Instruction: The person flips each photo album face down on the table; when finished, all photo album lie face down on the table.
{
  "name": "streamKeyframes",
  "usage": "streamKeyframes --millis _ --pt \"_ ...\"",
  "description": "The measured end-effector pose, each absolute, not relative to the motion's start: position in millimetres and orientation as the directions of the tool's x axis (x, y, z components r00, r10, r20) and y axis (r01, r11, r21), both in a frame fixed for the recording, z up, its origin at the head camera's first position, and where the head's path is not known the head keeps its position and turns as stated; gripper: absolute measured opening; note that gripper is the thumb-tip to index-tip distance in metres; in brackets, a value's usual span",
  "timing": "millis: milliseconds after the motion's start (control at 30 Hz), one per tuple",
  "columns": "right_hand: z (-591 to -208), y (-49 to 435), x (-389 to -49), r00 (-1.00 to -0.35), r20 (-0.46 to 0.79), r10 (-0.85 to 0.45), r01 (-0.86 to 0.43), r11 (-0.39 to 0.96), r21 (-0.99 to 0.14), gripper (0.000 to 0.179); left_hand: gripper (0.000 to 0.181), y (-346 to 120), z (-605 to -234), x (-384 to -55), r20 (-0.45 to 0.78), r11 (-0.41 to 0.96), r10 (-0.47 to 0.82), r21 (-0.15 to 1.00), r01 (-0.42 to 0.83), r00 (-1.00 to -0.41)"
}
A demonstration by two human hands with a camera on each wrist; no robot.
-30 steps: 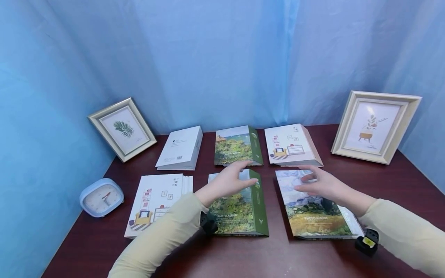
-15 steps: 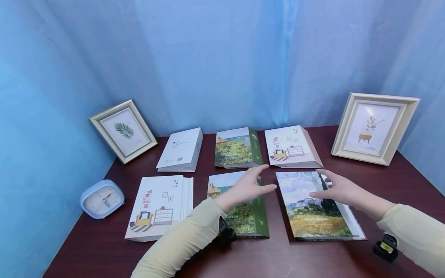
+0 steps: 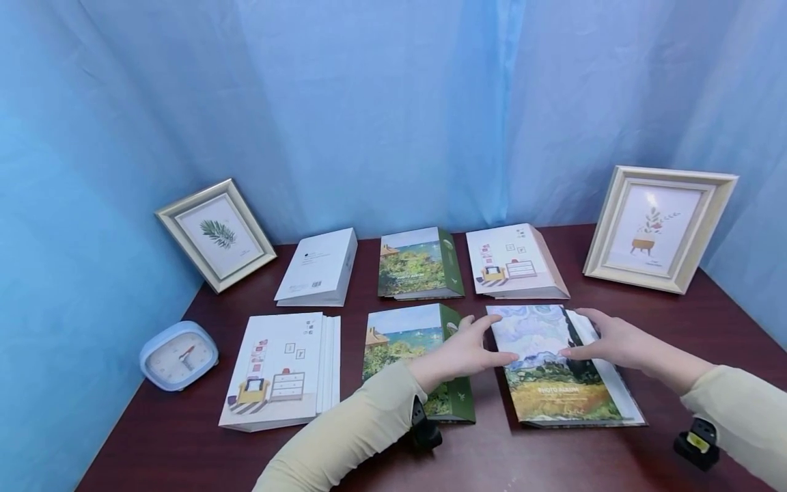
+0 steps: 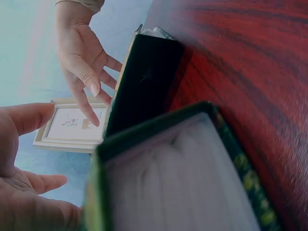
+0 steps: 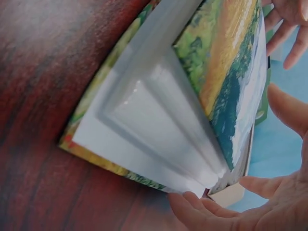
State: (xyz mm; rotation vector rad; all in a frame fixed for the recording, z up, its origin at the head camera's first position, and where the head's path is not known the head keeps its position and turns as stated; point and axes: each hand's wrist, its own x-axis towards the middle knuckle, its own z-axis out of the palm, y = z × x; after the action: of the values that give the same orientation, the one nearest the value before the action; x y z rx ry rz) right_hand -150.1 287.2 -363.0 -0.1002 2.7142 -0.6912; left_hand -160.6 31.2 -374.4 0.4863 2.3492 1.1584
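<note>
Dark-red tabletop parts the nearer green-spined album from the landscape photo album, whose edges my left hand and right hand bracket, fingers spread, its sleeves plainly layered only in my right-wrist view

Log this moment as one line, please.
left hand: at left edge of front-right album | right hand: at its right edge | contact: unclear | album: lying on table

Blue fabric with soft folds hangs behind a red-brown table
</note>
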Motion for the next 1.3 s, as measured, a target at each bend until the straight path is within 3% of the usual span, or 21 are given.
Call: streamKeyframes --millis 133,433,700,933,1300 --pt "-365 291 -152 -0.933 -0.332 -0.139 0.04 0.877 -0.479 0.11 0.067 35 -377 -160 -0.266 0.55 0.524 0.831 0.083 -0.809" --pt "-374 297 -151 -0.936 -0.325 -0.137 0.04 0.874 -0.485 0.11 0.061 41 -383 -154 -0.35 0.328 0.568 0.926 -0.185 -0.745" --pt "-377 298 -153 -0.945 -0.308 -0.111 0.034 0.902 -0.43 0.104 0.054 48 -385 -150 -0.33 0.291 0.536 0.936 -0.196 -0.777" --pt "-376 300 -156 -0.947 -0.298 -0.122 0.025 0.894 -0.447 0.101 0.047 49 -383 -148 -0.314 0.204 0.495 0.948 -0.243 -0.81" --pt "-379 301 -157 -0.931 -0.339 -0.133 0.075 0.841 -0.536 0.101 0.045 45 -386 -143 -0.239 0.239 0.494 0.962 -0.134 -0.836"
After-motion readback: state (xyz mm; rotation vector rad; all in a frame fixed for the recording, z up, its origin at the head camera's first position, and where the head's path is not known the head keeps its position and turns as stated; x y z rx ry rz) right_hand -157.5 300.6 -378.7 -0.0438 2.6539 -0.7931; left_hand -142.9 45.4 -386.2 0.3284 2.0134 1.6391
